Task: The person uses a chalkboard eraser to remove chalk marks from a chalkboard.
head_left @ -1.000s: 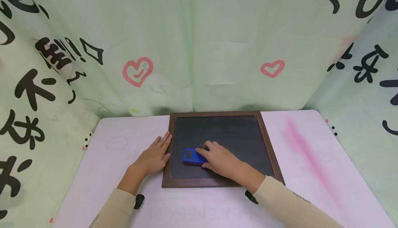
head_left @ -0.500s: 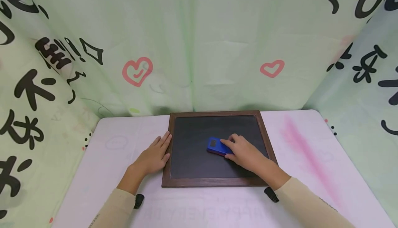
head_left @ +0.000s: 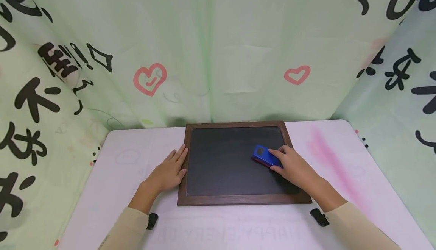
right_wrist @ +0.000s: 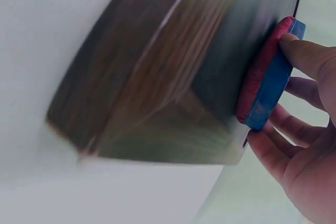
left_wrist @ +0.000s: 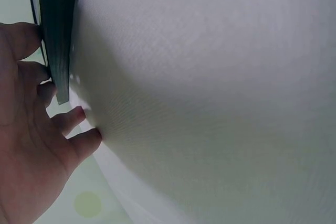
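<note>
A small blackboard (head_left: 221,163) in a brown wooden frame lies flat on the table. My right hand (head_left: 295,166) grips a blue eraser (head_left: 266,156) by its sides, on the right half of the black surface. In the right wrist view, the eraser's red pad (right_wrist: 262,74) faces the board, with the thumb on one side and fingers on the other. At the board's left edge, my left hand (head_left: 167,172) rests with fairly straight fingers touching the frame. The left wrist view shows that hand's fingertips (left_wrist: 31,40) against the frame's side (left_wrist: 55,35).
The table (head_left: 238,227) has a pale cover with a pink streak (head_left: 335,163) on the right. Light green curtains (head_left: 245,34) with black characters and red hearts enclose the back and sides. A dark wrist strap (head_left: 319,217) shows near the right cuff.
My right hand has slid the eraser rightward and slightly up across the board, from its lower left part to the right half. The left hand has stayed at the frame's left edge.
</note>
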`<state>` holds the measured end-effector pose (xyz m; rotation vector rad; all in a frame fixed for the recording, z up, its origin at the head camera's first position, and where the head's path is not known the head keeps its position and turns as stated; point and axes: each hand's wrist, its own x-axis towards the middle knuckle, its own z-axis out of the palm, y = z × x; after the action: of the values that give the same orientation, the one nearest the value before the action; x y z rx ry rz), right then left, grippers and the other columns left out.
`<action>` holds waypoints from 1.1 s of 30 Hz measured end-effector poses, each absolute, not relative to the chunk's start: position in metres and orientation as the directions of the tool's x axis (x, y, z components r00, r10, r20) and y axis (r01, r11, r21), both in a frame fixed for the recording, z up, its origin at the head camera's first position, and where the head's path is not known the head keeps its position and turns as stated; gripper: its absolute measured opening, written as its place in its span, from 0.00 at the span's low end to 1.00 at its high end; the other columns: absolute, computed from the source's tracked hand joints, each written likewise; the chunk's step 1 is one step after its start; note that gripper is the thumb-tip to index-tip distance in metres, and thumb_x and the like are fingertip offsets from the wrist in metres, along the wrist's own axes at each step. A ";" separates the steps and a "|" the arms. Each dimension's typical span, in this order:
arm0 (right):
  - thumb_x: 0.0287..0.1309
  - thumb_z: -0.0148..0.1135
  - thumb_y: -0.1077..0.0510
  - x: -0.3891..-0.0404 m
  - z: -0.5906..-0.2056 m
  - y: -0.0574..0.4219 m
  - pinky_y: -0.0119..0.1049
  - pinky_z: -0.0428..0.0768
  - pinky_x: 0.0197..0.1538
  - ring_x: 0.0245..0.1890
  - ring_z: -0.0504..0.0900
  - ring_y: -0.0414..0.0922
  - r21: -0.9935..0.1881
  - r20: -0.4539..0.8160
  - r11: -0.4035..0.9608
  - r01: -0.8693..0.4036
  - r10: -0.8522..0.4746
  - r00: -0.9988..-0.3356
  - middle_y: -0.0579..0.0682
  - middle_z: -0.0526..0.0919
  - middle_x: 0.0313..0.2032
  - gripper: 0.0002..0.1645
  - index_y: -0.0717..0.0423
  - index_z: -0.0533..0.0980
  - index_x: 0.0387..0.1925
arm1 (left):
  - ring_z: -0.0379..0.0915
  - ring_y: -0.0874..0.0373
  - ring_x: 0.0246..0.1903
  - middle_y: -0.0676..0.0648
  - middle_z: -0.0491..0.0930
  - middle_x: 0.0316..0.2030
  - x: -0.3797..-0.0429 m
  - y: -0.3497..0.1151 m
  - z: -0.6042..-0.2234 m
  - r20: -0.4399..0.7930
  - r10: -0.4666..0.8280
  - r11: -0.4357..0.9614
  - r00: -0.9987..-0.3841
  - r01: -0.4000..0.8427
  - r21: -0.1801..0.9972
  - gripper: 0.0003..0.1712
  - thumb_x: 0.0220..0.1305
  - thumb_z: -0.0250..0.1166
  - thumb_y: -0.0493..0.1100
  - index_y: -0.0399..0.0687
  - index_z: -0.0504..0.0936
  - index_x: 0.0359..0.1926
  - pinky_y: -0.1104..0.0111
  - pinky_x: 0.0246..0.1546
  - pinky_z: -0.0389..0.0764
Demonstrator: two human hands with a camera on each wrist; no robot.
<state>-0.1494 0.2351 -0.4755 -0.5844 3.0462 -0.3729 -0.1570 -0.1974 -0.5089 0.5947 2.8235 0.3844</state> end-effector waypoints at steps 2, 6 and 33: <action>0.61 0.74 0.53 -0.149 -0.474 0.239 0.55 0.85 0.52 0.49 0.81 0.59 -0.242 0.015 0.908 -0.343 -0.350 -0.937 0.65 0.78 0.49 0.35 0.63 0.76 0.67 | 0.44 0.35 0.80 0.45 0.41 0.84 -0.157 -0.198 -0.509 -0.168 0.420 0.884 -0.892 0.359 0.300 0.40 0.81 0.50 0.50 0.44 0.44 0.83 0.44 0.76 0.61; 0.61 0.74 0.53 -0.148 -0.473 0.244 0.55 0.85 0.49 0.47 0.81 0.59 -0.244 0.019 0.912 -0.330 -0.335 -0.942 0.65 0.78 0.49 0.35 0.63 0.76 0.67 | 0.44 0.36 0.80 0.45 0.40 0.84 -0.158 -0.199 -0.510 -0.169 0.417 0.886 -0.893 0.358 0.294 0.40 0.81 0.49 0.50 0.44 0.44 0.83 0.44 0.76 0.61; 0.61 0.75 0.52 -0.144 -0.464 0.254 0.54 0.85 0.50 0.48 0.80 0.58 -0.268 0.114 0.887 -0.377 -0.359 -0.926 0.65 0.78 0.51 0.36 0.62 0.76 0.67 | 0.43 0.35 0.80 0.44 0.40 0.84 -0.155 -0.195 -0.508 -0.165 0.422 0.881 -0.891 0.360 0.308 0.40 0.81 0.49 0.50 0.43 0.44 0.83 0.44 0.77 0.59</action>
<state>-0.1445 0.2538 -0.4639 -0.6075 3.1106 -0.4618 -0.1553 -0.1954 -0.5080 0.5950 2.8229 0.3977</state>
